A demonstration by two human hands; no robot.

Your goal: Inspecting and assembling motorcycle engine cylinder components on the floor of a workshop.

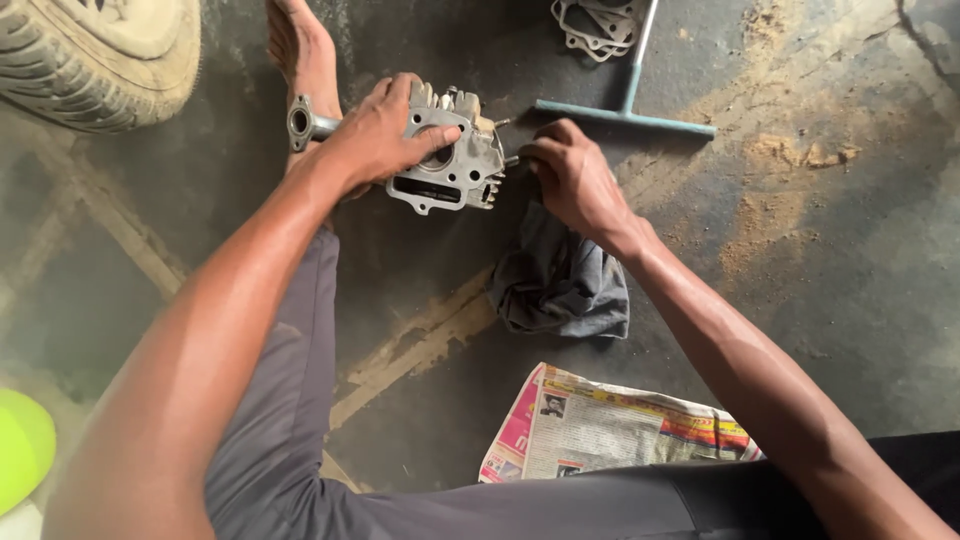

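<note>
Nearest you, a folded newspaper (pixel 610 425) lies on the stained concrete floor (pixel 830 250) between your knees, with a lime-green object (pixel 20 445) at the lower left edge. Just beyond the paper, a crumpled grey rag (pixel 560 280) sits under your right wrist. Farther out, your left hand (pixel 385 130) clasps the top of a grey metal cylinder head (pixel 455 155), thumb pressed on its face; a flanged pipe stub (pixel 305 122) sticks out to its left, beside your bare foot (pixel 300 45). Your right hand (pixel 570 170) touches the head's right side, fingers pinched on a small part too small to identify. Beyond lie a blue T-handle wrench (pixel 625 112), gaskets (pixel 595 25), and a tyre (pixel 95 55) at far left.
</note>
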